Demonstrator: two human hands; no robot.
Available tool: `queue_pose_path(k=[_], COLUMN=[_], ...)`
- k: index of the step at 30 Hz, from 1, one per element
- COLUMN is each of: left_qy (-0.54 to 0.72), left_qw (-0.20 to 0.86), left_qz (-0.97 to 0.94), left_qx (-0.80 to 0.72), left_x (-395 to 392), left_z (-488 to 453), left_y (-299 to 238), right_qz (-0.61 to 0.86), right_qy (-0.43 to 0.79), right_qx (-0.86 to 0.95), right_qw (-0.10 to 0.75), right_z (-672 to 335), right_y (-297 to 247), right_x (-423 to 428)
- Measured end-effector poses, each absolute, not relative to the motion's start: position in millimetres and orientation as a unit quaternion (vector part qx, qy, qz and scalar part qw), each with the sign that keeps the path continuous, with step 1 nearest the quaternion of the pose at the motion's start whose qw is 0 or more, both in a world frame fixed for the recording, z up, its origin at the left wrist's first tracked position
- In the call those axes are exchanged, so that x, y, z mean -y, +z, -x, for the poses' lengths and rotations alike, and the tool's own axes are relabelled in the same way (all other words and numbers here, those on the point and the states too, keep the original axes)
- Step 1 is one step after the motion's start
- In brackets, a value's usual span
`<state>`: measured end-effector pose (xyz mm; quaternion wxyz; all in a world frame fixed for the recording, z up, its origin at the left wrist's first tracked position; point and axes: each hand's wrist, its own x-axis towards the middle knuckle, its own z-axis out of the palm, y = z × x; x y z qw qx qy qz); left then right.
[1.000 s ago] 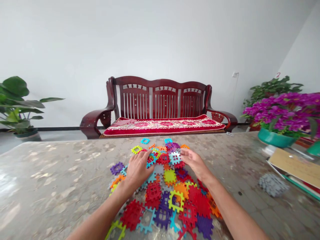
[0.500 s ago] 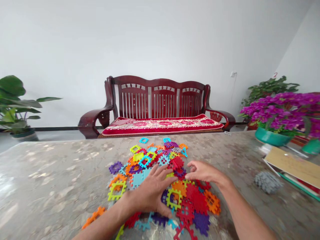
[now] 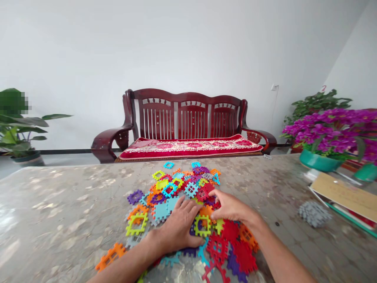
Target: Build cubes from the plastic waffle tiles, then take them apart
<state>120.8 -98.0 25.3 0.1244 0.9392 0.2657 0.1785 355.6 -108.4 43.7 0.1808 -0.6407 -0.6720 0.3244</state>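
A loose pile of colourful notched plastic building tiles lies in front of me. My left hand (image 3: pixel 184 225) rests low over its middle, fingers stretched out and thumb apart. By its fingertips is a light blue tile (image 3: pixel 161 212); beside its thumb lies a yellow-green window tile (image 3: pixel 202 232). From the right, my right hand (image 3: pixel 231 207) reaches to the pile with index finger and thumb apart. Near those tips are an orange tile (image 3: pixel 206 211) and a red tile (image 3: pixel 202 194). Another red tile (image 3: pixel 244 256) lies below the right wrist. Tiles under both palms are hidden.
The patterned tabletop (image 3: pixel 73 220) carries a stack of grey pieces (image 3: pixel 314 214), a brown folder (image 3: pixel 347 196) and a teal pot (image 3: pixel 320 160) of purple flowers at right. Behind stands a wooden bench (image 3: pixel 193 118). A small dark round thing (image 3: pixel 277 224) lies right of my forearm.
My right hand has moved left over the pile. My left hand has shifted slightly left. A red tile now lies lower right, and the yellow-green window tile has slid a little up and left.
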Motion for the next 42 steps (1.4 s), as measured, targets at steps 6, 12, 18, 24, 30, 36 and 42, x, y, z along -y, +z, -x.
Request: queue_pose_path(k=[6, 12, 18, 24, 30, 36, 42], left_qy=[0.209, 0.231, 0.251, 0.305, 0.318, 0.209, 0.096], left_qw=[0.127, 0.159, 0.162, 0.111, 0.066, 0.048, 0.102], left_qz=[-0.929, -0.904, -0.890, -0.857, -0.817, -0.852, -0.893], left_qx=[-0.278, -0.323, -0.345, -0.400, -0.477, -0.477, -0.429], left_x=[94, 95, 89, 63, 24, 25, 82], left_z=[-124, -123, -119, -109, -75, -24, 44], left_y=[20, 26, 30, 42, 61, 70, 65], right_qz=[0.577, 0.536, 0.525, 0.447, 0.465, 0.479, 0.482], right_qy=[0.423, 0.442, 0.425, 0.449, 0.367, 0.282, 0.232], right_qx=[0.648, 0.625, 0.580, 0.553, 0.641, 0.774, 0.830], right_qw=[0.262, 0.357, 0.456, 0.541, 0.488, 0.302, 0.161], right_z=[-344, -338, -333, -325, -340, -354, -330], right_y=[43, 43, 48, 50, 61, 74, 72], right_x=[106, 103, 99, 96, 98, 107, 134])
